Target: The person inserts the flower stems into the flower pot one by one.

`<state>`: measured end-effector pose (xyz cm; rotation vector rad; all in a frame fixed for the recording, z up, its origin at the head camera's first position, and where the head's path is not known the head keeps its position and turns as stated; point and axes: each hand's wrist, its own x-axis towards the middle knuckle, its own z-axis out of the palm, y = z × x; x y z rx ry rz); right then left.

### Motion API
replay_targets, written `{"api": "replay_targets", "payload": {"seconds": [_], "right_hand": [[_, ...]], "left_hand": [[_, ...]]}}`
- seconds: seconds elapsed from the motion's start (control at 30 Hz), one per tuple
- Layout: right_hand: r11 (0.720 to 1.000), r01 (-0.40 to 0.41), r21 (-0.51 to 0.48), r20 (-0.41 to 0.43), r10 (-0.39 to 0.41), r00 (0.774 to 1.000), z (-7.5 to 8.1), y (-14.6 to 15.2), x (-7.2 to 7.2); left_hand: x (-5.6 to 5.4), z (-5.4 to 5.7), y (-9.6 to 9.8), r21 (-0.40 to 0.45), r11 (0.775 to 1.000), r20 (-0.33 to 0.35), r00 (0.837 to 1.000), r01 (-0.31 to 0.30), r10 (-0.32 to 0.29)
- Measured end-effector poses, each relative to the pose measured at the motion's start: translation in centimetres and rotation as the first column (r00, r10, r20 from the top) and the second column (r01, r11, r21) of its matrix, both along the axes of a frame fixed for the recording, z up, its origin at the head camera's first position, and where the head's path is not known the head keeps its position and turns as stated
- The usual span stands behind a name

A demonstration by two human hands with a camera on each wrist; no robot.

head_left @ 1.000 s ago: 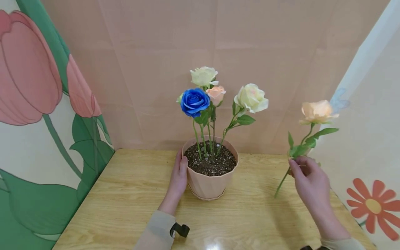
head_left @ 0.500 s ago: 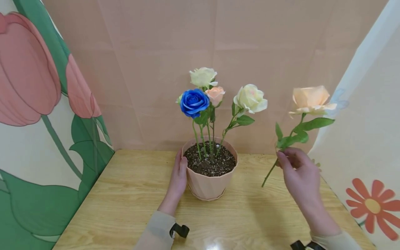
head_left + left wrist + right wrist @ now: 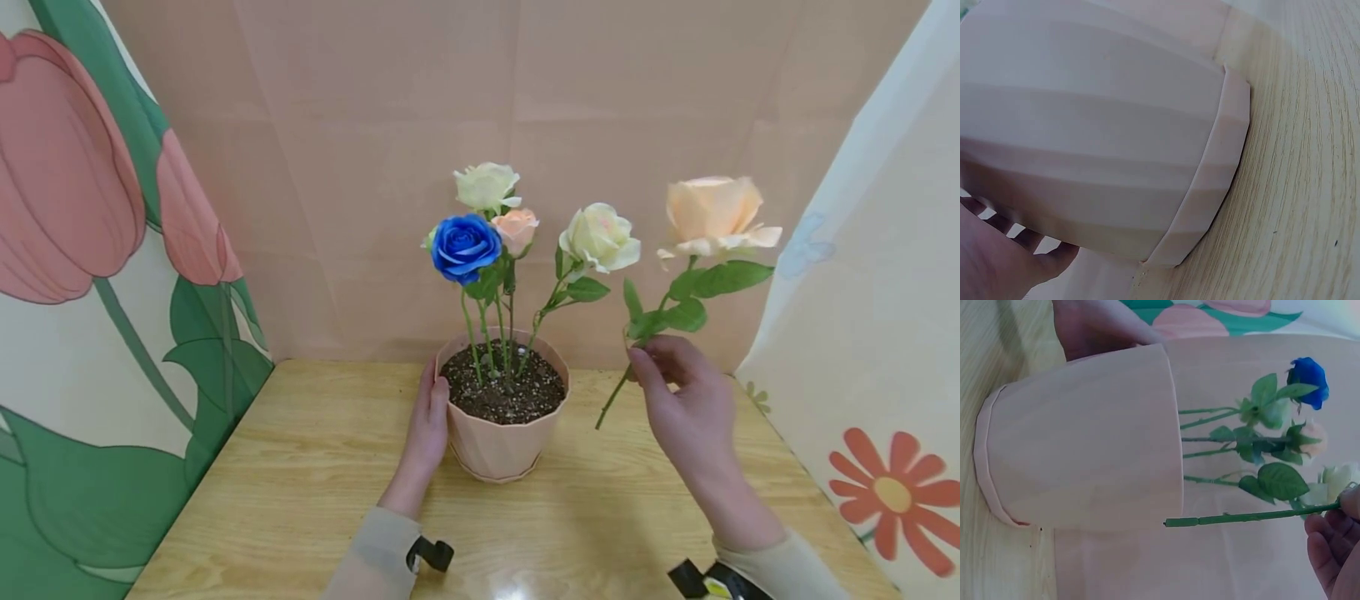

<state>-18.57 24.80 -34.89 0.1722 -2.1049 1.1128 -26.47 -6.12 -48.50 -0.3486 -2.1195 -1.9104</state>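
A pink faceted flowerpot stands on the wooden table, filled with dark soil. Against the pot's left side rests my left hand, its thumb near the rim; the left wrist view shows its fingers along the wall. My right hand pinches the stem of a peach rose just below its leaves, to the right of the pot. The stem slants, its lower end free in the air. In the soil stand a blue rose, cream roses and a smaller peach rose.
The wooden table ends at a pink cloth backdrop. Painted panels close off both sides, with tulips on the left and a red flower on the right. A saucer sits under the pot.
My right hand has carried the peach rose leftward and upward, closer to the pot. The left hand and the potted roses stay where they were.
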Motion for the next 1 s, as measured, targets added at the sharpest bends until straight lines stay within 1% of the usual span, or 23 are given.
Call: {"api": "replay_targets", "payload": {"seconds": [0.17, 0.33, 0.5, 0.63, 0.73, 0.87, 1.0], "right_hand": [[0.999, -0.028, 0.019, -0.033, 0.028, 0.999, 0.7, -1.4, -0.5], [0.996, -0.08, 0.031, -0.077, 0.082, 0.994, 1.2, -2.9, -1.1], [0.988, -0.13, 0.079, -0.162, 0.141, 0.977, 1.4, -4.3, -1.9], [0.984, -0.139, 0.113, -0.213, 0.161, 0.964, 1.7, -5.0, -2.3], [0.985, -0.14, 0.103, -0.214, 0.16, 0.964, 2.1, -5.4, -2.5], [0.982, -0.167, 0.092, -0.191, 0.182, 0.965, 2.5, -6.2, -3.2], [0.977, -0.193, 0.086, -0.149, 0.205, 0.967, 2.1, -7.1, -4.0]], "left_hand": [[-0.1, 0.0, 0.0, 0.005, 1.0, -0.012, 1.0, 0.013, -0.013], [0.0, 0.2, 0.0, -0.004, 1.0, -0.006, 1.0, 0.012, -0.012], [0.0, 0.1, 0.1, -0.015, 1.0, 0.0, 1.0, -0.003, 0.003], [0.1, 0.0, 0.0, -0.002, 1.0, 0.009, 1.0, -0.006, 0.006], [0.1, 0.0, 0.0, -0.002, 1.0, 0.009, 1.0, -0.013, 0.013], [0.1, 0.0, 0.0, -0.001, 1.0, 0.002, 1.0, -0.023, 0.023], [0.1, -0.1, 0.0, -0.004, 1.0, 0.004, 1.0, -0.03, 0.03]]}}
